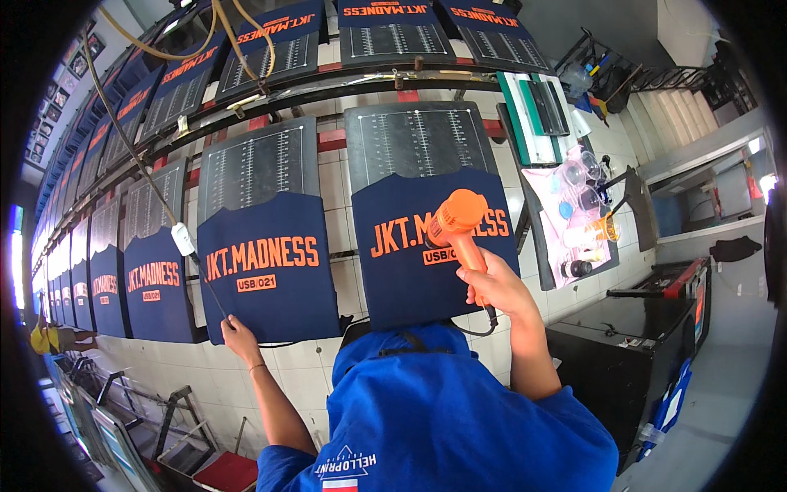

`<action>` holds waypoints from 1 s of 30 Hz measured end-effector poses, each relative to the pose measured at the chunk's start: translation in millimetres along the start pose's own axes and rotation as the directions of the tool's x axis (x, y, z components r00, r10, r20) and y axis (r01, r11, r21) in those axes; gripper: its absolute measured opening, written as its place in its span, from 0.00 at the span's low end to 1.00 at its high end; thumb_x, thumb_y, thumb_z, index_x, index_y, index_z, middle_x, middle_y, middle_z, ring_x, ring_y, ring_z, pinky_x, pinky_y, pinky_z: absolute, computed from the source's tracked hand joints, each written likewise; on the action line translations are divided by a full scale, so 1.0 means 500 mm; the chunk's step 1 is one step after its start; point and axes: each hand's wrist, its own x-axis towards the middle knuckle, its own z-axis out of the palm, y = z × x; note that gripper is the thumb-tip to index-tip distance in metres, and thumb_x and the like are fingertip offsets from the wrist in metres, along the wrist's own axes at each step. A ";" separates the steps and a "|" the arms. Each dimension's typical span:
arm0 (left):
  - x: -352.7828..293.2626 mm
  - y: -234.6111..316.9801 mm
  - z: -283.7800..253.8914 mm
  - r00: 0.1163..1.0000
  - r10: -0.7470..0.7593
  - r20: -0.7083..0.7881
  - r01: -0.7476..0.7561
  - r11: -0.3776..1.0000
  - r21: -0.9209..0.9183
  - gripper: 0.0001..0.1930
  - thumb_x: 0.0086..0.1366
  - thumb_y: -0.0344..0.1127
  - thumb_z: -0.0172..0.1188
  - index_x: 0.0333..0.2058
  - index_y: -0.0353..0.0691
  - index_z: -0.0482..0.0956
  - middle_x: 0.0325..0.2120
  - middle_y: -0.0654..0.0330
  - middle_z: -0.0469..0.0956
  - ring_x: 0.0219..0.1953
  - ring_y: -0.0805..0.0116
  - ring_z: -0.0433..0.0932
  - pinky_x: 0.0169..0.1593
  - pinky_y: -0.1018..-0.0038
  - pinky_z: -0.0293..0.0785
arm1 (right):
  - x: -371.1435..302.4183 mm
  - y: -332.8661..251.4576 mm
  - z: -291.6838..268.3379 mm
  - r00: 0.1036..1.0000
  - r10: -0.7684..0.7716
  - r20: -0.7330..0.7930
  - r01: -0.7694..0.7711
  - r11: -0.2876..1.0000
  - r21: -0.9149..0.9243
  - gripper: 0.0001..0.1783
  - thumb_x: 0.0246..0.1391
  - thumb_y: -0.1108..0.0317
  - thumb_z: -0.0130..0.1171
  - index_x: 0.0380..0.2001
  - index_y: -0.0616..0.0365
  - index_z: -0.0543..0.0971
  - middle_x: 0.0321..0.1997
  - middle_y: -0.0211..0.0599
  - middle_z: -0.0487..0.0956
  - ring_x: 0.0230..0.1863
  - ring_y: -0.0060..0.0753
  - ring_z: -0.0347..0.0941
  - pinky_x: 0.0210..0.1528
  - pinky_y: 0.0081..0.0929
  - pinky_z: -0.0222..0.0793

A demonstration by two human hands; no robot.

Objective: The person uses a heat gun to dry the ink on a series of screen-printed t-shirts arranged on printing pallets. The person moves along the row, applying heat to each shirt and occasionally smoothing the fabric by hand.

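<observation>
My right hand [502, 287] is wrapped round the handle of an orange heat gun [461, 215]. The gun is over a navy T-shirt [392, 299] with orange lettering, laid on a dark printing board [418, 139], and it covers part of the print. Its black cord [484, 330] runs down behind my wrist. To the left, my left hand [240, 339] is closed on a thin dark cable [211, 289], which rises to a white connector [182, 239]. That hand is at the lower left edge of a second navy T-shirt [275, 307] with the same print.
More boards with printed shirts [153, 287] stretch away in a row to the left. Behind a metal rail [328, 84] lies another row. At right, a side table [541, 246] bears cups and squeegee-like tools. A black cabinet [615, 336] stands nearby. Yellowish hoses [246, 66] hang at the upper left.
</observation>
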 end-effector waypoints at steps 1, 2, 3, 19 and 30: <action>-0.002 0.001 0.004 1.000 -0.018 -0.006 0.018 1.000 0.006 0.15 0.70 0.39 0.49 0.33 0.29 0.73 0.22 0.49 0.74 0.22 0.55 0.70 0.30 0.62 0.66 | 0.004 -0.001 0.007 1.000 -0.016 -0.010 0.016 1.000 -0.008 0.22 0.55 0.66 0.57 0.50 0.67 0.67 0.30 0.30 0.70 0.21 0.20 0.70 0.23 0.22 0.72; -0.003 0.003 0.008 0.999 -0.036 -0.012 0.036 0.999 0.012 0.15 0.70 0.39 0.48 0.33 0.29 0.73 0.22 0.48 0.74 0.23 0.53 0.70 0.31 0.61 0.67 | 0.011 -0.002 0.012 0.999 -0.033 -0.019 0.033 0.999 -0.017 0.22 0.55 0.67 0.57 0.50 0.66 0.67 0.30 0.30 0.70 0.21 0.20 0.70 0.24 0.22 0.72; -0.008 0.005 0.010 0.998 -0.055 -0.019 0.055 0.998 0.018 0.16 0.70 0.39 0.47 0.33 0.30 0.73 0.22 0.46 0.75 0.24 0.50 0.71 0.32 0.60 0.67 | 0.019 -0.004 0.015 0.998 -0.050 -0.029 0.049 0.998 -0.025 0.21 0.55 0.67 0.57 0.50 0.66 0.67 0.31 0.30 0.70 0.21 0.20 0.70 0.24 0.22 0.72; -0.037 0.022 0.053 0.990 -0.033 -0.134 0.073 0.950 0.304 0.16 0.69 0.42 0.47 0.30 0.35 0.72 0.28 0.51 0.77 0.32 0.46 0.76 0.34 0.55 0.69 | 0.054 -0.021 0.020 0.998 -0.069 0.006 0.069 0.998 -0.014 0.18 0.56 0.68 0.57 0.48 0.64 0.68 0.30 0.28 0.69 0.21 0.19 0.70 0.24 0.22 0.73; -0.033 0.020 0.057 0.989 -0.018 -0.146 0.063 0.950 0.305 0.16 0.68 0.43 0.48 0.29 0.35 0.71 0.28 0.50 0.76 0.31 0.45 0.75 0.33 0.54 0.69 | 0.108 -0.035 0.036 0.994 -0.110 -0.003 0.110 0.994 0.002 0.19 0.56 0.69 0.56 0.49 0.66 0.68 0.29 0.28 0.68 0.22 0.19 0.69 0.25 0.23 0.73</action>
